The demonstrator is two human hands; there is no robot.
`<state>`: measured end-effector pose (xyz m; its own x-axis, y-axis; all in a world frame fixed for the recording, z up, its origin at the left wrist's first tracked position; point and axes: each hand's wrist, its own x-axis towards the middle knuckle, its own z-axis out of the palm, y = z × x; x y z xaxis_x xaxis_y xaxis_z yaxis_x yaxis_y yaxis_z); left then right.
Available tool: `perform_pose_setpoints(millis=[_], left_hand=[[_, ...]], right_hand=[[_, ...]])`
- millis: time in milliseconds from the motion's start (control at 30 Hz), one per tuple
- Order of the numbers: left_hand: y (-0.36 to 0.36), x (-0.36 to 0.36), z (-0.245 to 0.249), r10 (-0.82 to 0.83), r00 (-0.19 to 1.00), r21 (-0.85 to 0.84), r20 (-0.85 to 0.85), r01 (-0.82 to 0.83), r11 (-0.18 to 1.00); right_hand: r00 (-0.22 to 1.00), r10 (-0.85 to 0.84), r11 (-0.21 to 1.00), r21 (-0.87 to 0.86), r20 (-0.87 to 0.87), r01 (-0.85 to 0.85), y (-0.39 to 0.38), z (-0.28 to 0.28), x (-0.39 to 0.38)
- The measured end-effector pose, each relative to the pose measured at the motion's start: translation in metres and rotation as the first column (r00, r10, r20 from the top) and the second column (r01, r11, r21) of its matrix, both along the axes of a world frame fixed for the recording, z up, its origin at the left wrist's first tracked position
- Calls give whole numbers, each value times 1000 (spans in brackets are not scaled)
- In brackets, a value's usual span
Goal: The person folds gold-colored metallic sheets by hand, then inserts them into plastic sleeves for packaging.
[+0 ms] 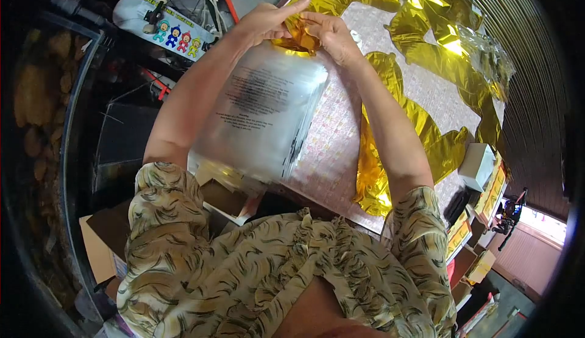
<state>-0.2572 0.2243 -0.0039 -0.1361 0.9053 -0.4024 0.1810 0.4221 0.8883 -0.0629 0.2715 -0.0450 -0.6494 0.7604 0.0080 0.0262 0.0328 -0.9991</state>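
Observation:
A piece of gold foil is between my two hands, above the top end of a stack of clear plastic bags with black printed text. My left hand is on the foil's left side, its thumb stretched out and its other fingers curled at the foil. On the foil's right side my right hand pinches it with bent fingers. More shiny gold foil shapes lie flat across the patterned table cover to the right and at the top.
A skateboard deck with cartoon figures is at the upper left. Open cardboard boxes stand below the table's near edge. A white box sits at the table's right corner, near a ribbed shutter.

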Motion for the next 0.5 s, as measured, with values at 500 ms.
perform_pose_setpoints(millis=[500], left_hand=[[13,-11,-44,-7,998,311,-65,27,950]], right_hand=[[992,72,983,160,105,-89,-9,21,6]])
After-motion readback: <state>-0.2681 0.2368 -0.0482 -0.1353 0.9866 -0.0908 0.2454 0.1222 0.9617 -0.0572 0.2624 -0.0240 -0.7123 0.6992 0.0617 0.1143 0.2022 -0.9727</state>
